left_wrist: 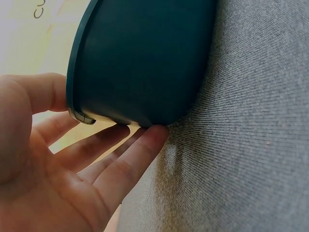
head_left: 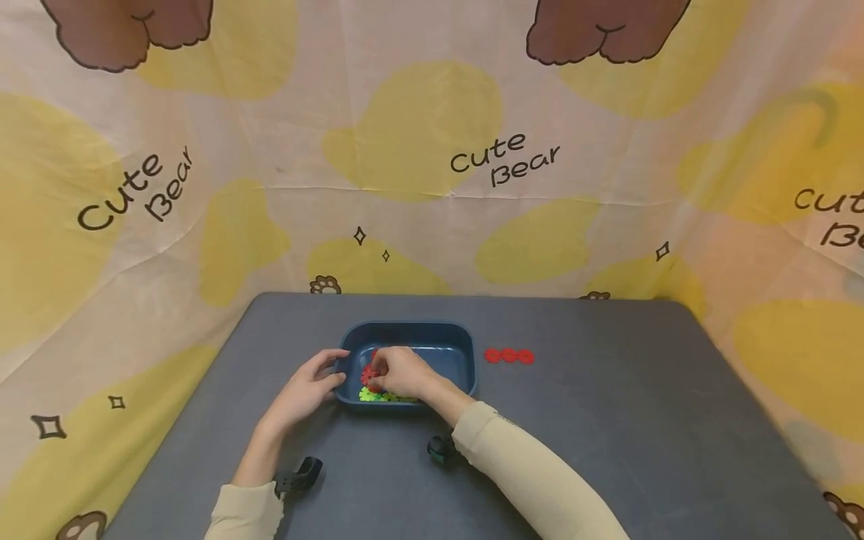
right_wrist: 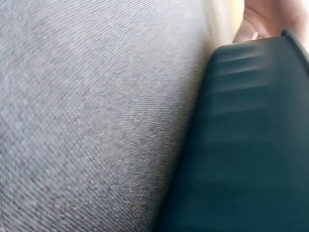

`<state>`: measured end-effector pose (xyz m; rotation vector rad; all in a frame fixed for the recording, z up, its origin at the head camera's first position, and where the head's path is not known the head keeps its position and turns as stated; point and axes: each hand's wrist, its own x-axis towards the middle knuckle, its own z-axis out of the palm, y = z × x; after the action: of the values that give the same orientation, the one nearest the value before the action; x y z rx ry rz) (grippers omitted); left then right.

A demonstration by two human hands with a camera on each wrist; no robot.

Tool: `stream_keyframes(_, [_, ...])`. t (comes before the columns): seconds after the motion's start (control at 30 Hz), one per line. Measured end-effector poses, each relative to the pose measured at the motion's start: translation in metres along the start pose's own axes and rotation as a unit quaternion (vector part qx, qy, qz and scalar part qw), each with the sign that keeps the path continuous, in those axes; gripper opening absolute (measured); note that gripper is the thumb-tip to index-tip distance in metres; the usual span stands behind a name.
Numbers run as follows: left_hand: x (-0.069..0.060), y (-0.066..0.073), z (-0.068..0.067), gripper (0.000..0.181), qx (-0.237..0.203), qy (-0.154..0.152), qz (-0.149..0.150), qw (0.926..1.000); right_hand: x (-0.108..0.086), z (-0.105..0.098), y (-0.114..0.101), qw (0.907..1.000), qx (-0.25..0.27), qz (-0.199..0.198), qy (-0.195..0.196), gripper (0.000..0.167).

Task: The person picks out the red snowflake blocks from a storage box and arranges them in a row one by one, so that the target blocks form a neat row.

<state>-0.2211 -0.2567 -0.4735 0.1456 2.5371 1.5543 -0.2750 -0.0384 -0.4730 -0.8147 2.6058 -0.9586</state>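
A blue rectangular bin [head_left: 442, 405] stands on the table, with red notched discs [head_left: 368, 373] and yellow-green ones [head_left: 369, 394] at its left end. From the left, my left hand [head_left: 307, 390] touches the bin. In the left wrist view, its fairly straight fingers [left_wrist: 130, 166] rest against the outer wall, with the thumb by the rim. My right hand [head_left: 408, 373] reaches over the near wall into the bin. Its thumb and index finger pinch at a red disc; the other fingers are partly hidden. The right wrist view shows mostly the bin's outer side [right_wrist: 241, 145].
To the right of the bin, 3 red discs [head_left: 509, 356] lie in a touching row on the grey table [head_left: 607, 420]. A printed cloth [head_left: 418, 127] hangs behind and on both sides. Black straps with small devices [head_left: 300, 476] sit at both wrists.
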Motion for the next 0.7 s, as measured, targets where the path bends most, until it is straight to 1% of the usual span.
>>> stream_keyframes(0.17, [-0.0002,-0.0007,0.0004,0.046,-0.004,0.000,0.002,1.0000,0.0028,0.0043,-0.0008,0.9977,-0.067,0.000,-0.004,0.025])
stream_keyframes(0.27, [-0.0003,-0.0005,-0.0004,0.046,0.000,0.000,0.003,1.0000,0.0030,0.0056,-0.0020,0.9959,-0.090,0.007,-0.005,0.027])
stream_keyframes(0.53, [-0.0012,0.0002,-0.0005,0.046,0.010,0.001,0.000,0.9999,0.0012,0.0066,-0.0015,0.9960,-0.084,0.029,-0.002,0.021])
stream_keyframes(0.7, [-0.0019,0.0006,-0.0003,0.046,0.011,0.003,0.001,0.9999,0.0004,0.0054,-0.0004,0.9969,-0.074,0.025,0.001,0.022])
